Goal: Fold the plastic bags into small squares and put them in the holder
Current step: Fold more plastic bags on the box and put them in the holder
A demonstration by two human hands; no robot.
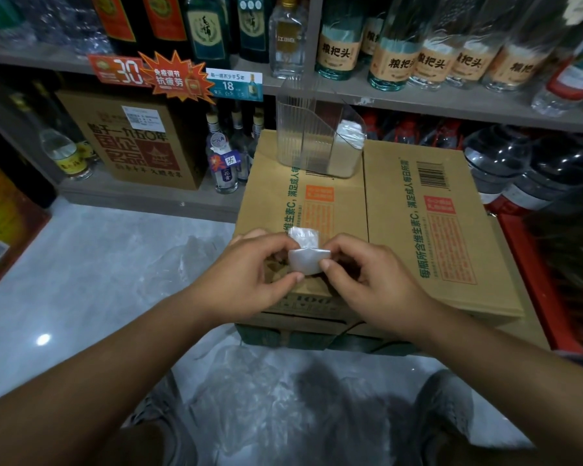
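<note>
Both hands, left hand (253, 270) and right hand (367, 274), pinch a nearly square bag (305, 255); holder (317, 139) seemingly has some; loose bags (249, 391) remain.

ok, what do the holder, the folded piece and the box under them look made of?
Clear ribbed holder: likely hard glossy plastic, see-through, moulded ridges.
Small folded translucent white bag: thin film, probably plastic, hazy and creased.
Brown printed box: cardboard, matte, flap seam visible.

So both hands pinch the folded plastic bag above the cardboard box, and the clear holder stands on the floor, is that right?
Not quite: in the head view the clear holder stands on the cardboard box. The rest holds.
</note>
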